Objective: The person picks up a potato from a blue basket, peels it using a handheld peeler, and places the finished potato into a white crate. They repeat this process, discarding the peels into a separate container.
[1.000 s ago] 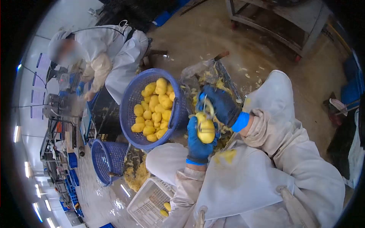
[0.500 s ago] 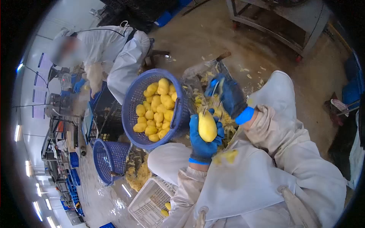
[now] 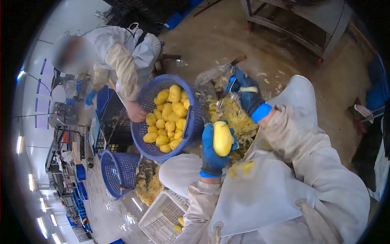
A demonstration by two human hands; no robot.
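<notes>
My left hand [image 3: 214, 152], in a blue glove, is wrapped round a peeled yellow potato [image 3: 222, 139]. Up and to the right of it, my right hand [image 3: 247, 94], gloved too, is closed round a metal peeler [image 3: 233, 96], with a pale strip of peel [image 3: 248, 89] across the fingers. The peeler is apart from the potato. Beneath both hands lies a heap of yellow peelings [image 3: 237, 124]. Several yellow potatoes [image 3: 164, 118] fill a blue-purple basket [image 3: 190, 87] to the left of my hands.
A co-worker in white [image 3: 140, 53] bends at the upper left, one bare hand [image 3: 135, 112] at the basket's rim. Below are a second blue basket [image 3: 109, 171], more peelings [image 3: 150, 187] and a white crate [image 3: 154, 225] holding potatoes. A metal table [image 3: 292, 30] stands upper right.
My right hand has moved up slightly, away from the potato, and the peel strip now shows on it. The co-worker's hand has reached the large basket's rim.
</notes>
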